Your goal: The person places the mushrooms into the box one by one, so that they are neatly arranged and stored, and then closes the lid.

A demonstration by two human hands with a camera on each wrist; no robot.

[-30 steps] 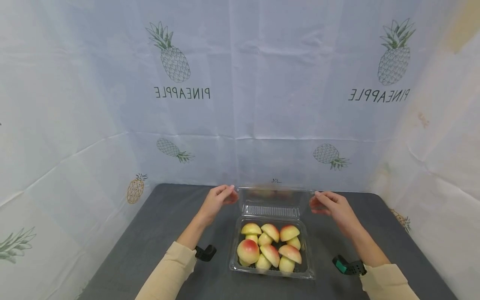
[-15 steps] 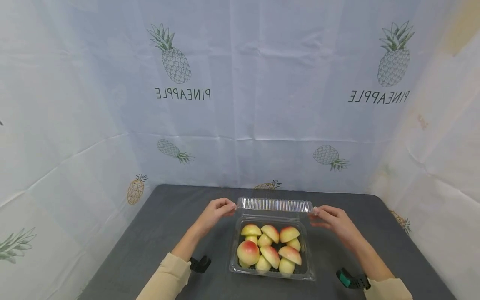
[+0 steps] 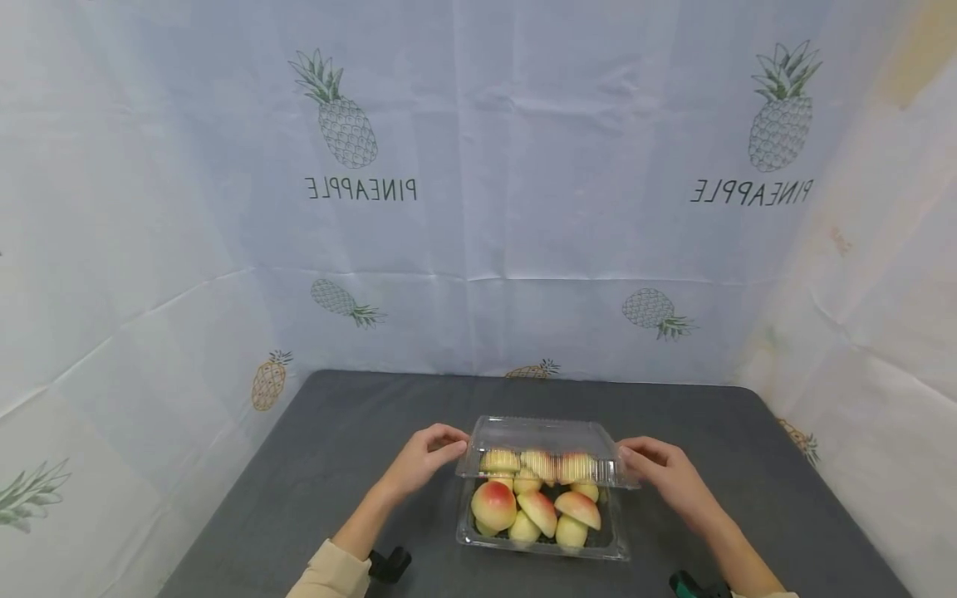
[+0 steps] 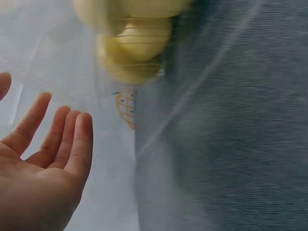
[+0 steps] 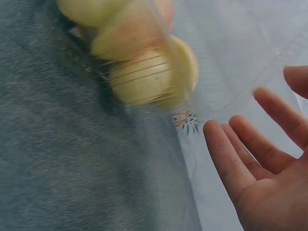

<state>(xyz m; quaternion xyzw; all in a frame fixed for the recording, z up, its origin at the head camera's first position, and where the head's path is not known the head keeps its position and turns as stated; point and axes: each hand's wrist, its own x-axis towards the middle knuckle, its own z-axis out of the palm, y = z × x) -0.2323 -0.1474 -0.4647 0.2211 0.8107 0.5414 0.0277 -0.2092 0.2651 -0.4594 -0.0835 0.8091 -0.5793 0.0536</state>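
Observation:
A clear plastic clamshell box point(image 3: 542, 551) stands on the dark table, holding several yellow mushroom-shaped pieces point(image 3: 493, 505) with red-tinged caps. Its hinged lid point(image 3: 542, 432) slants down over the back row, leaving the front row uncovered. My left hand point(image 3: 424, 457) is at the lid's left side, fingertips right at its edge. Opposite it, my right hand point(image 3: 665, 473) has its fingertips at the lid's right side. Both wrist views show relaxed fingers, with the left fingers point(image 4: 82, 139) and right fingers point(image 5: 224, 154) spread and a gap between thumb and forefinger.
The dark grey tabletop point(image 3: 389, 399) extends around the box. White cloth point(image 3: 538, 216) printed with pineapples hangs behind the table and along both sides. A black wristband point(image 3: 390, 565) is on the left wrist, and another black band point(image 3: 695, 585) on the right.
The lid has swung from nearly upright, forward and down over the back row. Both hands came toward me with it, and their fingertips now lie behind the lid's front corners.

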